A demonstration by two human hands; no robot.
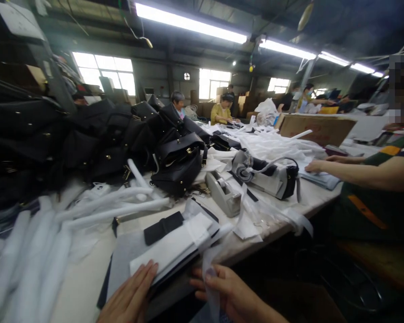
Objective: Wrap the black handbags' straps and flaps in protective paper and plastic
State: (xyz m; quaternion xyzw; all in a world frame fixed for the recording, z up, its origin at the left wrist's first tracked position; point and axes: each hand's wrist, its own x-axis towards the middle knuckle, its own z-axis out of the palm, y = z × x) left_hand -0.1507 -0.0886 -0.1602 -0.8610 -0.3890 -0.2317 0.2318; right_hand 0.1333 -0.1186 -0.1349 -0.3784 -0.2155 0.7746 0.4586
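Note:
Close in front of me, a flat dark piece [104, 280] is layered with grey sheeting [129, 251] and a folded white sheet [170, 251] near the table's front edge. A black flap or strap piece [163, 227] lies on the grey layer. My left hand [131, 289] rests with its fingers stretched out along the near end of the white sheet. Between thumb and fingers, my right hand [225, 287] pinches a thin white strip [210, 258], which hangs past the table edge. The strip's upper end lies by the white sheet's right side.
Beyond stand a grey tape dispenser [224, 193] and a partly wrapped black bag [265, 172]. Black bags [87, 139] are heaped at the left, above white padding rolls [37, 255]. At the right, a co-worker's arms [360, 168] reach over the table; a cardboard box [314, 128] stands behind.

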